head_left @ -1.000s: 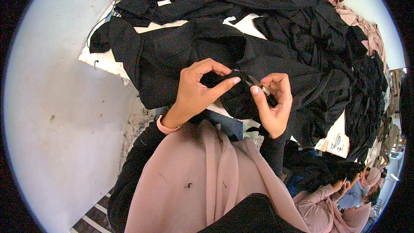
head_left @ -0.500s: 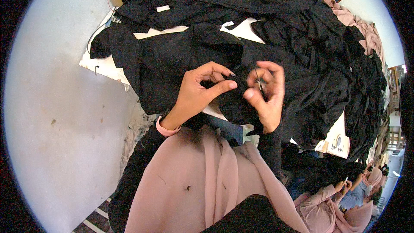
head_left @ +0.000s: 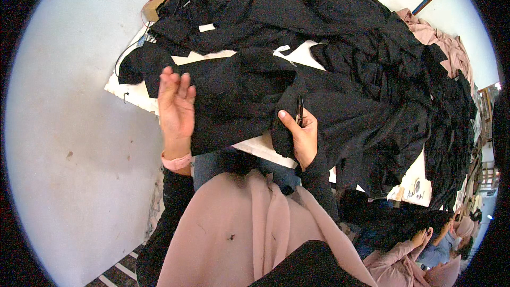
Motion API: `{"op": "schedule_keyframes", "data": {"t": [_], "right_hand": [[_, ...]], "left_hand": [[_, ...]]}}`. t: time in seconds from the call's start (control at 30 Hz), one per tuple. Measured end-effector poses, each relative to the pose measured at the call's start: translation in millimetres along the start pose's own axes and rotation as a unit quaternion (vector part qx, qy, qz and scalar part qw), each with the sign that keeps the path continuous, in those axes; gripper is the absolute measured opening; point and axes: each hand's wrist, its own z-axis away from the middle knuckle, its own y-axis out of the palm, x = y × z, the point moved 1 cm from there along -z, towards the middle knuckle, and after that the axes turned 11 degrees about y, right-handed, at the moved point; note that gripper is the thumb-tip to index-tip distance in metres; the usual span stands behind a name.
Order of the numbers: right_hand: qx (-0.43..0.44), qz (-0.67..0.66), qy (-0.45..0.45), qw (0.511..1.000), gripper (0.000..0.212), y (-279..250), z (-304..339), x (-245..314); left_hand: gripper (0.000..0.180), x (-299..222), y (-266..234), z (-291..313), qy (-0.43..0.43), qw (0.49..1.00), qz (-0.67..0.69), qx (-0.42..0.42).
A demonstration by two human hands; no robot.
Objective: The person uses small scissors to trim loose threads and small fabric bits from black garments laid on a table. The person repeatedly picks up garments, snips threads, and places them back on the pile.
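Black cloth point(head_left: 228, 101), a garment by its look, lies spread over the table in front of me. My left hand point(head_left: 178, 107) is raised at its left edge, palm showing and fingers stretched, with nothing in it. My right hand point(head_left: 303, 139) is closed round a small dark pair of thread snips point(head_left: 300, 110), which points away from me and shows a little metal near the fingers. The right thumb rests against a fold of the black cloth; whether the hidden fingers also grip the cloth, I cannot tell.
More black garments point(head_left: 329, 5) are heaped at the back and right of the white table point(head_left: 265, 147). Pink cloth point(head_left: 433, 40) lies at the far right. A wooden box point(head_left: 161, 1) with wires stands at the back left. Co-workers point(head_left: 396, 258) sit at the lower right.
My hands were close together over the black cloth. The left has opened and swung away to the left; the right has moved slightly left and lower, still with the snips.
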Motion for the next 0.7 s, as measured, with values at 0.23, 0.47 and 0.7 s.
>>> {"op": "schedule_keyframes", "data": {"t": [0.23, 0.47, 0.7], "right_hand": [[-0.292, 0.03, -0.171, 0.94, 0.034, -56, -3, 27], [-0.773, 0.447, -0.269, 0.361, 0.033, -278, 108, 136], [-0.871, 0.263, -0.328, 0.255, 0.03, -419, 200, 185]], "left_hand": [[0.02, -22, -42, -13, 0.024, 0.999, -0.005, -0.035], [0.017, 0, -56, -10, -0.047, 0.995, 0.004, -0.093], [0.018, 27, -49, 2, -0.013, 0.972, -0.232, -0.037]]}}
